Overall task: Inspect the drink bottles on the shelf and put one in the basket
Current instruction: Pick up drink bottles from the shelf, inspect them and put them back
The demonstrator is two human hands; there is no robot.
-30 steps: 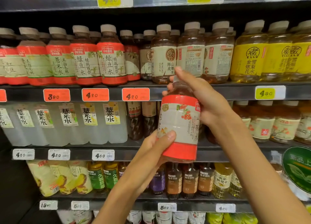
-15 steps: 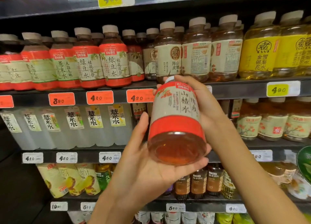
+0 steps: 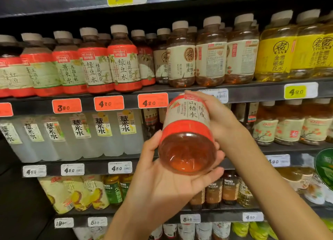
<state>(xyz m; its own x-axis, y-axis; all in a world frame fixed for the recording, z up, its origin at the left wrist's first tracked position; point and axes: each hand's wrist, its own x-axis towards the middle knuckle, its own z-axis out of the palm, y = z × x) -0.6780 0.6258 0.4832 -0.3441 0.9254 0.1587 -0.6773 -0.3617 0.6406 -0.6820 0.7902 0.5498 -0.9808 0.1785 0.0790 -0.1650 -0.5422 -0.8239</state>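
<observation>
Bottle (image 3: 187,131) stays tipped, base outward, both hands (image 3: 167,182) seemingly cradling it

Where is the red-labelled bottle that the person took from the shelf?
Centre of the head view: the red-labelled bottle is held between left hand and right hand, before the shelf.

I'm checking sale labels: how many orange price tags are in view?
4 orange price tags on one shelf edge: one cut off at the left border, then 380, 420 and another 420 beside the held bottle. None seems hidden.
</observation>
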